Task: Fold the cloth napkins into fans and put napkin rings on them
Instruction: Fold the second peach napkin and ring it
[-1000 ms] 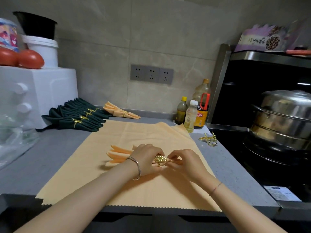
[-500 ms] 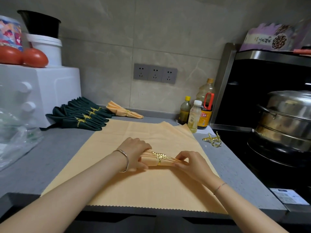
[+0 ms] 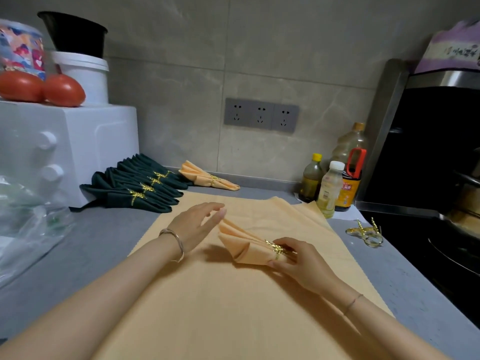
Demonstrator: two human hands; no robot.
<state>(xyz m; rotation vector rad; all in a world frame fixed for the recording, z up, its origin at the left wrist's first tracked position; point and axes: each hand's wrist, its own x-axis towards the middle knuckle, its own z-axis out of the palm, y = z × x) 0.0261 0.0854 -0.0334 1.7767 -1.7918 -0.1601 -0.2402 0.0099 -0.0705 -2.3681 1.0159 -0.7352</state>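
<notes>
Grey counter (image 3: 109, 237) has a big peach cloth (image 3: 220, 307) spread mid-frame, green napkins (image 3: 140, 188) and a white box (image 3: 91, 146) on the left, bottles (image 3: 330, 188) and gold rings (image 3: 366, 233) on the right.

Bare forearms without sleeves, silver bangle (image 3: 174, 244) on the left wrist, thin cord bracelet (image 3: 352, 303) on the right

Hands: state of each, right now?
Left hand: open, fingers straight, holding nothing.
Right hand: pinches the folded peach napkin at its gold ring.
</notes>
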